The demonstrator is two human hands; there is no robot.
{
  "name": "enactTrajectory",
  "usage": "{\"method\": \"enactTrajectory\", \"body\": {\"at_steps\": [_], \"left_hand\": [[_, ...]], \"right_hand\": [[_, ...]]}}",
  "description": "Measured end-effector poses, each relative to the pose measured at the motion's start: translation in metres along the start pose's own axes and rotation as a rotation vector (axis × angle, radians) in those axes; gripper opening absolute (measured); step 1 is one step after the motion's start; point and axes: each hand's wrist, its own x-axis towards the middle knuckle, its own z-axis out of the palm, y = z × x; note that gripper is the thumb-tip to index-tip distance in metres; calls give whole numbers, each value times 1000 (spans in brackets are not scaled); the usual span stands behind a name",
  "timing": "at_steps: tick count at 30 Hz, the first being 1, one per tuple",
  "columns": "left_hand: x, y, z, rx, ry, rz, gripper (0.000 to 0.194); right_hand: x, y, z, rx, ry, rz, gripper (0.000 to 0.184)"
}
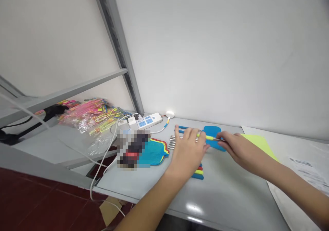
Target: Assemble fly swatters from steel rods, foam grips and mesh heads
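Pinching a metal rod [218, 139], the closed right hand [223, 137] could drop it by slackening; the left hand [189, 150] half-curls at the yellow handle [209, 138], hold unclear.

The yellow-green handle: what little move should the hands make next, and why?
Perhaps the left hand should close snugly on the yellow-green handle. The right hand pinches the metal rod coming out of one end, and the left hand is at the other, though its grip is hard to see. Holding both parts would probably keep it steady.
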Motion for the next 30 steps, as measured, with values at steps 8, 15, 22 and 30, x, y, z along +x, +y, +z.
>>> {"method": "enactTrajectory", "body": {"at_steps": [8, 15, 22, 30], "left_hand": [[-63, 63, -30, -5, -252, 286, 11], [-124, 76, -40, -164, -640, 169, 14], [-126, 68, -53, -482, -730, -31, 30], [-138, -7, -34, -1553, -771, -707, 41]], "right_hand": [[-99, -54, 0, 239, -253, -13, 28], [-150, -73, 34, -89, -165, -301, 16], [-149, -70, 40, -410, 36, -572, 14], [-134, 82, -32, -521, 559, 65, 26]]}}
